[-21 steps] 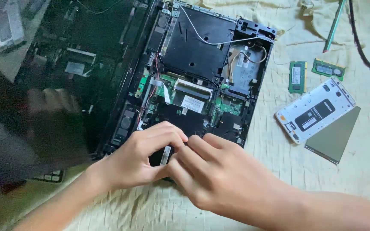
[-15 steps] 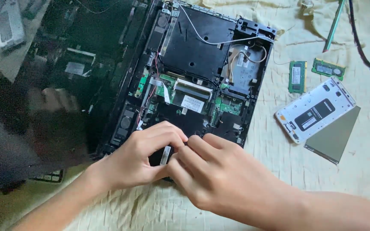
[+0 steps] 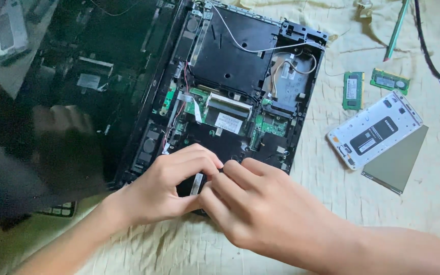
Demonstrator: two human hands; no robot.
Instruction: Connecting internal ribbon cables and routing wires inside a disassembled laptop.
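On the opened laptop (image 3: 230, 97), both hands' fingers (image 3: 204, 165) pinch a ribbon cable (image 3: 196, 184)

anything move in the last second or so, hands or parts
Nothing visibly changed. Both the left hand and the right hand stay pressed together over the small silver strip at the near edge of the opened laptop chassis. The two memory modules, the white drive and the green tool lie where they were on the cloth.
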